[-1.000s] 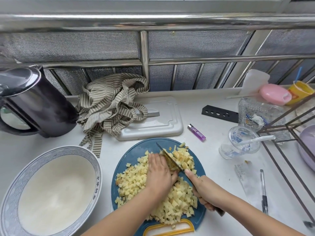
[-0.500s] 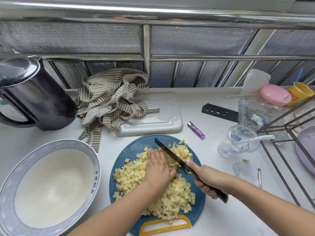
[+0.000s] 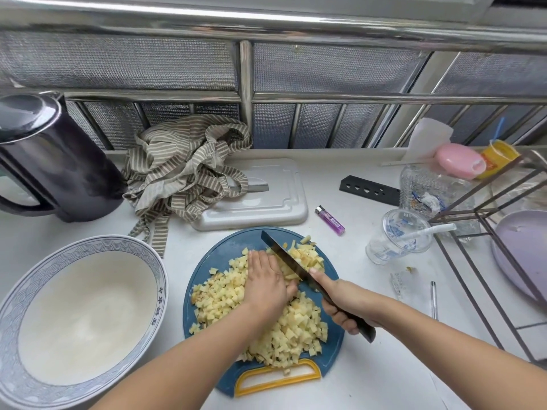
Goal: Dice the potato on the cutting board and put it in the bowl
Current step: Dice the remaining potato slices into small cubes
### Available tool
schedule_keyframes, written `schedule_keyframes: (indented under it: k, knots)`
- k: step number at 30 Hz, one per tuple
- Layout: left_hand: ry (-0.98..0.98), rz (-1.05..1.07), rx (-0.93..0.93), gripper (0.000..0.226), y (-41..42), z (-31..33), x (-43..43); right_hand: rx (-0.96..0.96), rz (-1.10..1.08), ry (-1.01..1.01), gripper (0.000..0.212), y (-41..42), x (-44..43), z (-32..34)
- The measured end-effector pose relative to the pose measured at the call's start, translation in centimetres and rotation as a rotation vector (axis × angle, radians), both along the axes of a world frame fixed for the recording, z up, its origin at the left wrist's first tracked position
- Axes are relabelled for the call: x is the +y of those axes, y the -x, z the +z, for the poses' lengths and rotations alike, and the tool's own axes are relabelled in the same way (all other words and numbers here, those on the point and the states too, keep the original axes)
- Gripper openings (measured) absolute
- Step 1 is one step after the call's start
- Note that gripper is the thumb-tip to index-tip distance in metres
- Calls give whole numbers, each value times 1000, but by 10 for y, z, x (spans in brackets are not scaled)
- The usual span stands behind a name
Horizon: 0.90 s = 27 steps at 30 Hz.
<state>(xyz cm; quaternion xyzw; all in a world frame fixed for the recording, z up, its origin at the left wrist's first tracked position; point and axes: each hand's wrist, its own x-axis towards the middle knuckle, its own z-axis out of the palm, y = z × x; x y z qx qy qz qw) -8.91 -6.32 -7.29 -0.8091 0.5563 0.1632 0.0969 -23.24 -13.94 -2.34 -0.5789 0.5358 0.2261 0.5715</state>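
Fingers (image 3: 260,260) of left hand (image 3: 266,284) lie straight, pressing potato (image 3: 296,329) on board (image 3: 219,255). Right hand (image 3: 346,303) grips knife (image 3: 284,257), its blade angled across the far pieces. Dicing judged nearly complete. Next move: sweep the dice left into bowl (image 3: 159,279), just beside the board. Cloth (image 3: 183,167) straps lie near the bowl's far rim. Lighter (image 3: 330,220) lies off that path.

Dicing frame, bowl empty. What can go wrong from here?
1. The knife blade runs right beside the left hand, with the thumb close to the edge: the next chop could nick it.
2. The potato dice are heaped up to the cutting board rim by the yellow handle, so pieces may spill onto the counter.
3. The bowl sits apart on the left, so the transfer could drop dice.
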Motion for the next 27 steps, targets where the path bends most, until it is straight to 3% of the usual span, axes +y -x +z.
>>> schedule_keyframes:
  k: [16, 27]
  knots:
    - [91, 110, 79, 83, 2, -2, 0, 38, 34, -22, 71, -2, -10, -1]
    - [162, 98, 104, 75, 0, -10, 0, 39, 34, -10, 71, -5, -11, -12]
